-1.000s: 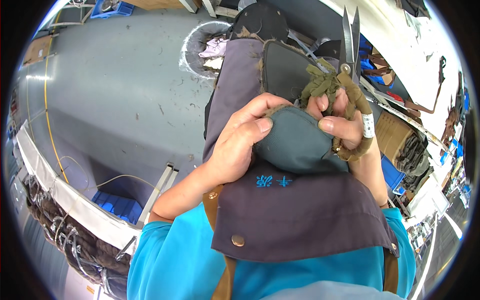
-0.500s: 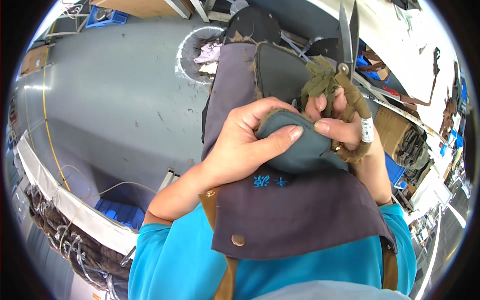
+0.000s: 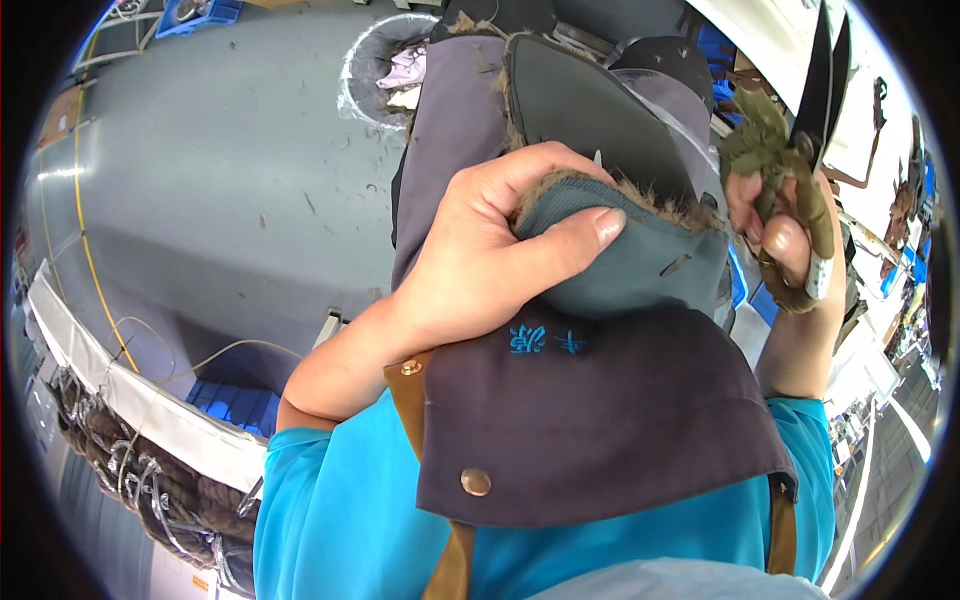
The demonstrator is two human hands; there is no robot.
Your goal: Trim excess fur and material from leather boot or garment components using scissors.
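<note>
My left hand (image 3: pixel 500 245) grips a dark grey-green, fur-edged fabric piece (image 3: pixel 640 265) at its upper corner. The thumb lies on the smooth face and the fingers are tucked behind. Brown fur sticks out along the stitched edge. Just beyond, a dark panel (image 3: pixel 590 105) with a fur-trimmed rim rests across my lap; whether it joins the held piece I cannot tell. To the right, apart from the fabric, my right hand (image 3: pixel 775 225) is closed around scissors (image 3: pixel 818 100) with handles wrapped in olive cloth. Their dark blades point up and away.
A bin lined with clear plastic (image 3: pixel 350 75), holding pale scraps, stands on the grey floor (image 3: pixel 230 170) beyond my left side. Blue crates (image 3: pixel 235 405) and a white-edged bench with brown furry goods (image 3: pixel 120 450) lie at left. A white work surface (image 3: pixel 770 40) is at far right.
My right hand has moved off the fabric to the right, taking the scissors along. My left hand keeps its hold on the fabric, and more of the furry edge shows.
</note>
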